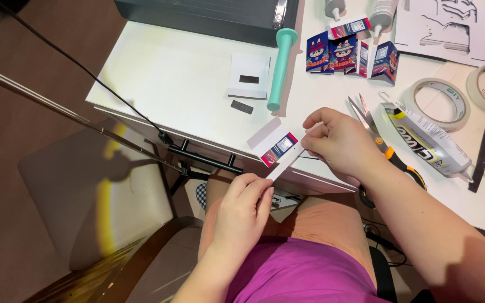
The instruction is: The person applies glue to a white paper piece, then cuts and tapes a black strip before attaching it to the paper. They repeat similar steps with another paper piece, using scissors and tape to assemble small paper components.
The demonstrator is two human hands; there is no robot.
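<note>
My left hand (244, 209) pinches the lower end of a narrow white paper strip (283, 163), just past the front edge of the white table (175, 84). My right hand (341, 140) pinches the strip's upper end, over the table edge. A small printed paper piece (273, 145), white with a red and blue panel, lies right beside the strip and my right fingertips. I cannot tell whether the strip is joined to it.
Scissors (380, 143) with orange and black handles lie under my right wrist. A glue tube (429, 140), two tape rolls (442, 101), several small printed paper boxes (349, 53), a teal-handled tool (280, 67), white card (249, 76) and a black strip (242, 106) lie on the table.
</note>
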